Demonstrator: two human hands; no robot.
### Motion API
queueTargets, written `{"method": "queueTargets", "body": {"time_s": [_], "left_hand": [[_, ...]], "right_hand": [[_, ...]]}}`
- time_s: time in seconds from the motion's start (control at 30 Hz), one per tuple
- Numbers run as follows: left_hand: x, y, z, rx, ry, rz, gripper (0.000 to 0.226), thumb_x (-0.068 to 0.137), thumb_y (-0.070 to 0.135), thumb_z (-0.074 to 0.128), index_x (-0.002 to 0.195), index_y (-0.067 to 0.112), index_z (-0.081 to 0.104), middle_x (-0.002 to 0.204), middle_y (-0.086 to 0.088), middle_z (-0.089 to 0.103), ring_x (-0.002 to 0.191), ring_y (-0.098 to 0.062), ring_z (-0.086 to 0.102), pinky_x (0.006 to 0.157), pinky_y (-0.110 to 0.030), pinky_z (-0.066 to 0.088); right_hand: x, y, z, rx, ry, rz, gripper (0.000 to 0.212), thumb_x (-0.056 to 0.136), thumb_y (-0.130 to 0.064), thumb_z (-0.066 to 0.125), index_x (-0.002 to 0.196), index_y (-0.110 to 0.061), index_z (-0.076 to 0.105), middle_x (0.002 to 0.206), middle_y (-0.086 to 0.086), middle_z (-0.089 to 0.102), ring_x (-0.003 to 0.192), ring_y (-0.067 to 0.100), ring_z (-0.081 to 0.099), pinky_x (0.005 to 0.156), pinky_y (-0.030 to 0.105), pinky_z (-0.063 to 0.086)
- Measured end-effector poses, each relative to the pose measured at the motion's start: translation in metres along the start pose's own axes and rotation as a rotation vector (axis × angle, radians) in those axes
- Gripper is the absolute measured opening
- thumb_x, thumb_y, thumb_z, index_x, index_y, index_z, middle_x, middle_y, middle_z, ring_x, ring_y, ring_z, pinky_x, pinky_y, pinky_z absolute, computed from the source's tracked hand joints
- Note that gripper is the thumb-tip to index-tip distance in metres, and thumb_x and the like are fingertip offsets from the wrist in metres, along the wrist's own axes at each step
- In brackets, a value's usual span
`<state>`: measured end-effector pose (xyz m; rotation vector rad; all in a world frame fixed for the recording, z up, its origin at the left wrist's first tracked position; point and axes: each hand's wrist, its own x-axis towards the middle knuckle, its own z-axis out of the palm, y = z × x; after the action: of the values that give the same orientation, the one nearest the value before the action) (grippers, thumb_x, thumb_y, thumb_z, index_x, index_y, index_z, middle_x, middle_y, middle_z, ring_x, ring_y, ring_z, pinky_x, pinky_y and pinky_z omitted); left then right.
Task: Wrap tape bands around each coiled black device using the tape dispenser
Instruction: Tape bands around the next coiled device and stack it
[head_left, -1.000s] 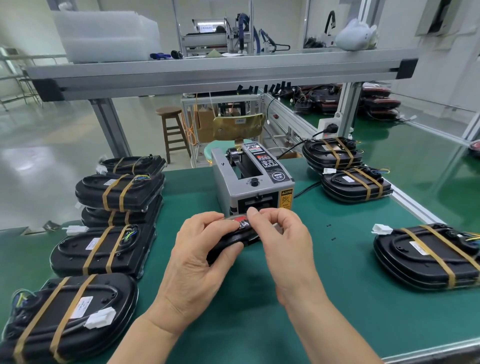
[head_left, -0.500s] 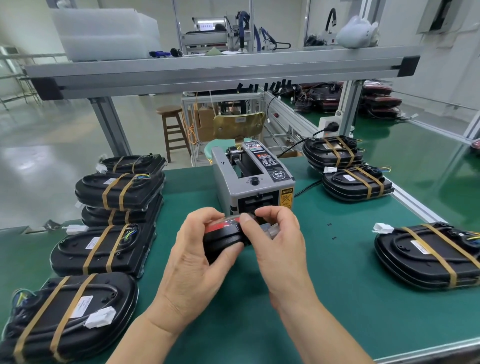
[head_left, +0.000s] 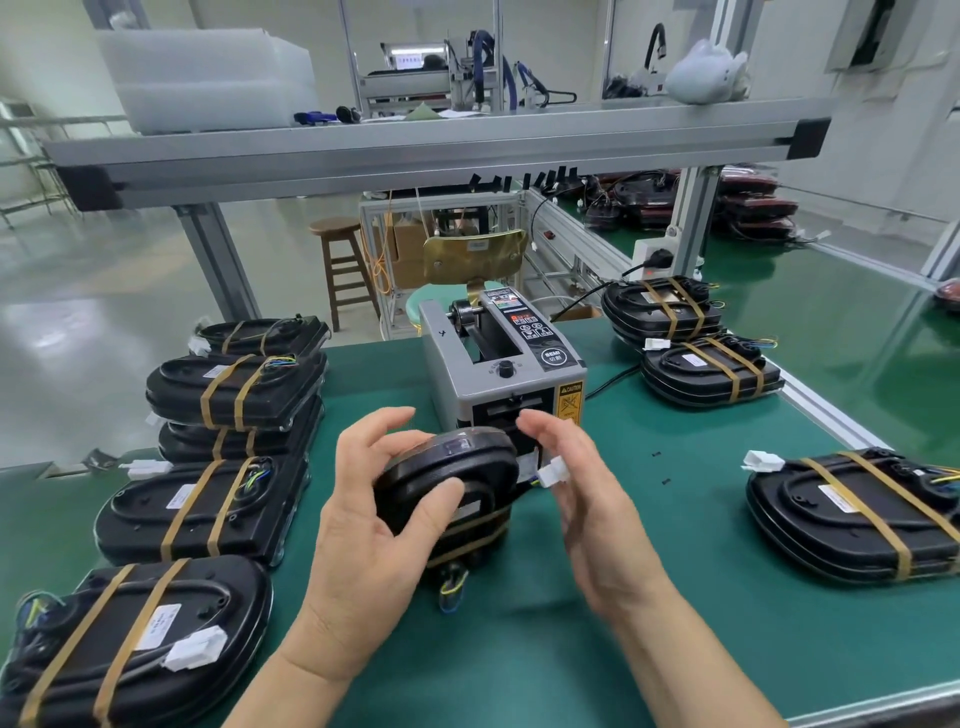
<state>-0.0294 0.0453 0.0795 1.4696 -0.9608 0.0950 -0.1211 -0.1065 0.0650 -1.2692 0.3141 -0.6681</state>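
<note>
My left hand (head_left: 363, 525) holds a black device (head_left: 457, 475) just in front of the grey tape dispenser (head_left: 498, 364), thumb across its near face and fingers curled over its top edge. The device is tilted up with its black side toward me. Brown tape bands (head_left: 470, 532) cross its lower part and coloured wires (head_left: 451, 587) hang beneath it. My right hand (head_left: 587, 499) hovers at the device's right side with straight, spread fingers, next to the white connector (head_left: 551, 475). Whether it touches the connector is unclear.
Banded black devices are stacked on the left (head_left: 234, 395) and lie near the front left corner (head_left: 135, 639). More sit at the right (head_left: 852, 514) and back right (head_left: 711, 371). A metal shelf beam (head_left: 415, 150) spans overhead. The green mat's front edge (head_left: 883, 706) is close.
The device has turned from red edge up to black face toward me and sits lower. My right hand has let go of it and opened out to the right.
</note>
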Motion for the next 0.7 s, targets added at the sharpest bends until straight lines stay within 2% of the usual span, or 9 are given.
{"method": "queueTargets", "body": {"time_s": [0.07,0.13,0.23,0.3,0.4,0.47,0.53,0.63,0.7], "left_hand": [[0.000,0.001,0.002,-0.074,0.026,-0.036,0.055,0.076,0.038,0.068,0.127,0.037,0.046,0.110,0.002,0.067,0.107,-0.022,0.063,0.097,-0.033,0.049],[0.002,0.000,0.005,-0.184,0.065,-0.061,0.052,0.078,0.036,0.068,0.126,0.036,0.049,0.107,-0.001,0.068,0.105,-0.020,0.064,0.096,-0.033,0.050],[0.004,-0.005,0.011,-0.392,0.141,-0.138,0.043,0.082,0.028,0.066,0.123,0.037,0.055,0.100,-0.001,0.069,0.099,-0.018,0.065,0.090,-0.027,0.051],[0.006,-0.008,0.012,-0.468,0.161,-0.183,0.038,0.087,0.021,0.058,0.123,0.035,0.057,0.096,-0.002,0.070,0.096,-0.015,0.065,0.086,-0.025,0.052],[0.011,-0.009,0.007,-0.482,0.184,-0.249,0.030,0.089,0.031,0.049,0.115,0.032,0.065,0.108,-0.014,0.066,0.103,-0.021,0.061,0.097,-0.039,0.045],[0.013,-0.009,-0.001,-0.422,0.221,-0.253,0.034,0.089,0.042,0.050,0.117,0.028,0.063,0.121,-0.016,0.061,0.114,-0.025,0.056,0.110,-0.045,0.037],[0.011,-0.006,-0.008,-0.269,0.194,-0.201,0.047,0.084,0.052,0.053,0.124,0.028,0.057,0.124,-0.003,0.063,0.121,-0.020,0.056,0.110,-0.035,0.037],[0.006,0.001,-0.011,0.132,0.023,-0.136,0.054,0.078,0.054,0.059,0.128,0.033,0.057,0.127,0.016,0.061,0.125,-0.005,0.051,0.105,-0.016,0.034],[0.003,-0.001,-0.007,0.332,-0.087,-0.161,0.057,0.075,0.052,0.069,0.128,0.033,0.059,0.127,0.024,0.058,0.123,0.006,0.048,0.104,-0.011,0.032]], "right_hand": [[-0.002,0.002,-0.009,-0.106,-0.216,0.013,0.057,0.081,-0.056,0.065,0.133,-0.033,0.058,0.138,-0.014,0.059,0.134,0.003,0.047,0.110,0.030,0.034],[-0.001,0.003,-0.014,-0.221,-0.313,0.021,0.069,0.076,-0.046,0.075,0.140,-0.038,0.050,0.140,-0.014,0.058,0.134,0.006,0.049,0.112,0.033,0.036],[0.002,0.001,-0.017,-0.344,-0.260,-0.026,0.072,0.072,-0.027,0.081,0.131,-0.054,0.051,0.129,-0.012,0.064,0.122,0.007,0.058,0.107,0.030,0.043],[0.004,-0.004,-0.018,-0.390,-0.231,-0.091,0.070,0.071,-0.021,0.080,0.124,-0.060,0.055,0.122,-0.012,0.066,0.117,0.006,0.061,0.104,0.026,0.045],[0.005,-0.014,-0.019,-0.657,-0.186,-0.243,0.072,0.070,-0.024,0.079,0.133,-0.050,0.054,0.119,-0.014,0.063,0.117,0.009,0.057,0.106,0.028,0.041],[0.007,-0.019,-0.019,-0.976,-0.158,-0.372,0.076,0.070,-0.025,0.076,0.140,-0.042,0.050,0.116,-0.020,0.058,0.115,0.007,0.052,0.106,0.027,0.034],[0.007,-0.022,-0.018,-1.239,-0.142,-0.464,0.079,0.069,-0.020,0.074,0.142,-0.034,0.047,0.116,-0.018,0.058,0.111,0.011,0.049,0.105,0.026,0.029],[0.005,-0.020,-0.015,-1.404,-0.136,-0.492,0.070,0.067,-0.014,0.073,0.133,-0.026,0.052,0.115,-0.012,0.061,0.109,0.017,0.053,0.102,0.028,0.026],[0.004,-0.016,-0.013,-1.426,-0.139,-0.492,0.066,0.065,-0.013,0.072,0.127,-0.024,0.055,0.113,-0.011,0.063,0.108,0.019,0.056,0.101,0.029,0.025]]}}
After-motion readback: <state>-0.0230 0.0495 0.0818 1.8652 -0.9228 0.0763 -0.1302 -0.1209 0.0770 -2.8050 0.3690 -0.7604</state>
